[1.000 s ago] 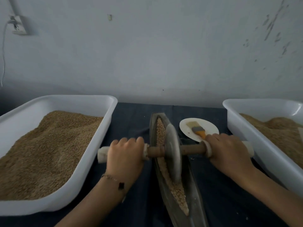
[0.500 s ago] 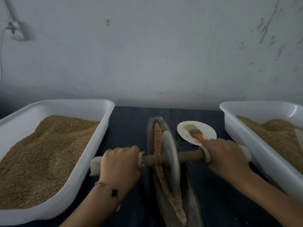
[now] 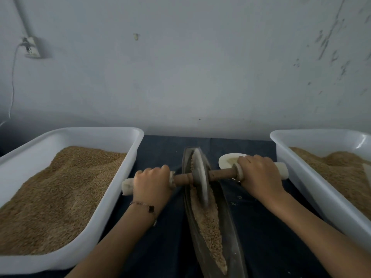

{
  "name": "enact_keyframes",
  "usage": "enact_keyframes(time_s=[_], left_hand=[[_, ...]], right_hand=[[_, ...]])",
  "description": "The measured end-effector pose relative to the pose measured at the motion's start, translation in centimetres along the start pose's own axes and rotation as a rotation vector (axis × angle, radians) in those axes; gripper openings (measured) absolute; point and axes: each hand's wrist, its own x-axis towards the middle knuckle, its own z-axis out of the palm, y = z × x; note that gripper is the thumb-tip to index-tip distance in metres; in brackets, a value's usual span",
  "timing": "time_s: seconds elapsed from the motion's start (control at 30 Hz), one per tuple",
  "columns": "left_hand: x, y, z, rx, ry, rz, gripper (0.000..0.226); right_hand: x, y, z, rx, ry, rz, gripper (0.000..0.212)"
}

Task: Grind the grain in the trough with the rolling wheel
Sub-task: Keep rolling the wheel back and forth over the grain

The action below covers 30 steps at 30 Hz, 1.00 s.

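Trough (image 3: 230,233) runs 12-to-6 down centre of dark cloth (image 3: 164,247), grain (image 3: 208,223) heaped along its groove. Rolling wheel (image 3: 199,173) stands on edge in far half of trough, axle crosswise. White tub (image 3: 112,197) at 9 o'clock, second tub (image 3: 313,189) at 3 o'clock; narrow cloth lanes each side of trough. Left hand (image 3: 151,184) curled round left handle (image 3: 126,186). Right hand (image 3: 260,177) curled round right handle (image 3: 282,170), partly covering white plate (image 3: 225,160) at 1 o'clock.
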Motion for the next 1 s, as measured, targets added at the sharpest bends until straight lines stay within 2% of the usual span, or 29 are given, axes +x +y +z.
enact_keyframes(time_s=[0.1, 0.17, 0.23, 0.4, 0.57, 0.7, 0.77, 0.83, 1.0], left_hand=[[-3.6, 0.1, -1.7, -0.062, -0.034, 0.052, 0.024], [-6.4, 0.4, -3.6, -0.052, -0.019, 0.124, 0.033], [-8.7, 0.3, -5.1, -0.142, 0.035, 0.206, 0.044], [-10.0, 0.2, -6.4, -0.111, 0.079, 0.244, 0.05], [-7.4, 0.5, -3.7, -0.135, 0.028, 0.21, 0.047], [-2.7, 0.3, -0.8, -0.035, 0.011, 0.045, 0.022], [-0.3, 0.0, 0.5, -0.085, 0.014, -0.029, 0.02], [1.9, -0.1, 1.1, -0.107, 0.007, -0.063, 0.021], [3.7, 0.5, 0.9, 0.066, 0.093, -0.053, 0.024]], right_hand=[[-3.7, -0.4, -2.5, 0.039, 0.083, -0.041, 0.029], [-6.0, -0.3, -4.1, 0.058, 0.111, -0.059, 0.032], [-7.7, -0.1, -5.9, 0.071, 0.119, -0.079, 0.034], [-9.0, 0.1, -8.4, 0.08, 0.105, -0.127, 0.04], [-7.3, 0.1, -5.0, 0.085, 0.006, -0.04, 0.04], [-2.5, 0.0, -1.5, -0.024, -0.075, 0.004, 0.026], [0.2, 0.2, 0.0, -0.053, -0.12, -0.021, 0.017], [2.6, 0.6, 1.1, -0.047, -0.119, -0.043, 0.017], [4.1, 0.9, 2.5, -0.023, -0.255, 0.046, 0.018]])
